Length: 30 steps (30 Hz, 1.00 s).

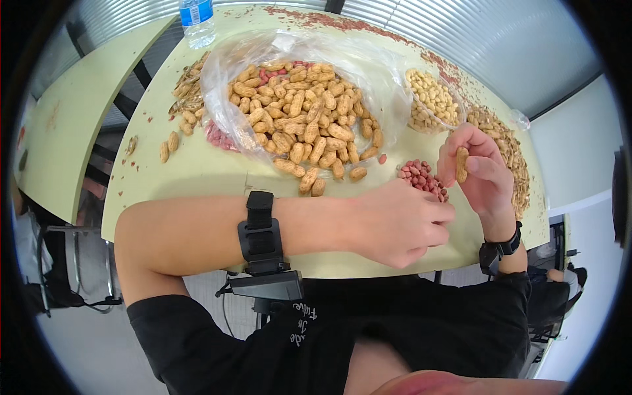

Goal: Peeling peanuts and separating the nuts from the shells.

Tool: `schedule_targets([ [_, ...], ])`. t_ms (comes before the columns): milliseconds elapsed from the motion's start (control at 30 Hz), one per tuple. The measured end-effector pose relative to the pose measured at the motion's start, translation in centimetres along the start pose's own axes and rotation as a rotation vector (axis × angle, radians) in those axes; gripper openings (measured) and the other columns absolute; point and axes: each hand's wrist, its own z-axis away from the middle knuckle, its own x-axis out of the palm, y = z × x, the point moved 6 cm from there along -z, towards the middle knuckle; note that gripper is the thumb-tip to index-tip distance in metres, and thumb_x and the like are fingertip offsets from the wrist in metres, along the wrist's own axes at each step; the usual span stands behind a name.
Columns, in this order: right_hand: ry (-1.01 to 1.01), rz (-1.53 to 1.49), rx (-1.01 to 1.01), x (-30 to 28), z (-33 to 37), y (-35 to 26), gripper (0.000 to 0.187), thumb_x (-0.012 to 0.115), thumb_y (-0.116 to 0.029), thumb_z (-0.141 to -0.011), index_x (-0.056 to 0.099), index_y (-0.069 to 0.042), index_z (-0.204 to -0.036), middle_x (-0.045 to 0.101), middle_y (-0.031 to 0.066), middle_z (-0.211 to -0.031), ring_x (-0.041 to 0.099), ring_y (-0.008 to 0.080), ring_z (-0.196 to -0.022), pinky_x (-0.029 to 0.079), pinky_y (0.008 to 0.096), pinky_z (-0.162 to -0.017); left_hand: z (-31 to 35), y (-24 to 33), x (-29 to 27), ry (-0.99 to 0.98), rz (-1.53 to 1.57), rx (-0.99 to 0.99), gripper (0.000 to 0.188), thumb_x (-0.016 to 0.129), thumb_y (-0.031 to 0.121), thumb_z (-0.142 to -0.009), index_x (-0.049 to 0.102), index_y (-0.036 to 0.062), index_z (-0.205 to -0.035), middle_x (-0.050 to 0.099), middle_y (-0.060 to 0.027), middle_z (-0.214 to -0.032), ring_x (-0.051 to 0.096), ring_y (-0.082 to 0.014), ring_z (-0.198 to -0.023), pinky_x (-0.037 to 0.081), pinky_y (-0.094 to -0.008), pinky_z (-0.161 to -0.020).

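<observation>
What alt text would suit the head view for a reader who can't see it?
A person's right hand pinches an unshelled peanut above a pale table, the left hand close by near red-skinned kernels. Around them are a clear plastic bag heaped with peanuts in their shells, pale kernels and broken shells.
</observation>
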Motion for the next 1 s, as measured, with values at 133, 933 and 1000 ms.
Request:
schedule_targets([
  [133, 0.067, 0.003, -0.061, -1.0, 1.0, 1.3, 0.023, 0.069, -0.013, -0.086, 0.056, -0.003, -0.101, 0.059, 0.0036, -0.084, 0.058, 0.0119, -0.075, 0.045, 0.0255, -0.071, -0.1, -0.2, -0.4, 0.032, 0.015, -0.017, 0.011, 0.066, 0.006, -0.071, 0.061, 0.0102, -0.080, 0.054, -0.0033, -0.090, 0.062, -0.0217, -0.075, 0.050, -0.0362, -0.060],
  [933, 0.035, 0.517, -0.515, 0.7, 2.9, 0.9, 0.021, 0.069, -0.001, -0.087, 0.065, -0.003, -0.108, 0.052, -0.0034, -0.068, 0.050, 0.0028, -0.056, 0.036, 0.0199, -0.051, -1.0, -2.4, -2.5, 0.240, 0.093, -0.307, 0.013, 0.075, 0.007, -0.079, 0.062, 0.0086, -0.077, 0.060, -0.0016, -0.068, 0.056, -0.0174, -0.051, 0.041, -0.0308, -0.045],
  [1000, 0.042, 0.505, -0.514, 0.7, 2.9, 0.7, 0.020, 0.069, -0.001, -0.087, 0.066, -0.003, -0.107, 0.053, -0.0030, -0.068, 0.051, 0.0035, -0.056, 0.037, 0.0199, -0.051, -1.0, -2.4, -2.5, 0.234, 0.083, -0.327, 0.012, 0.074, 0.006, -0.079, 0.063, 0.0085, -0.078, 0.062, -0.0015, -0.068, 0.057, -0.0166, -0.051, 0.041, -0.0295, -0.045],
])
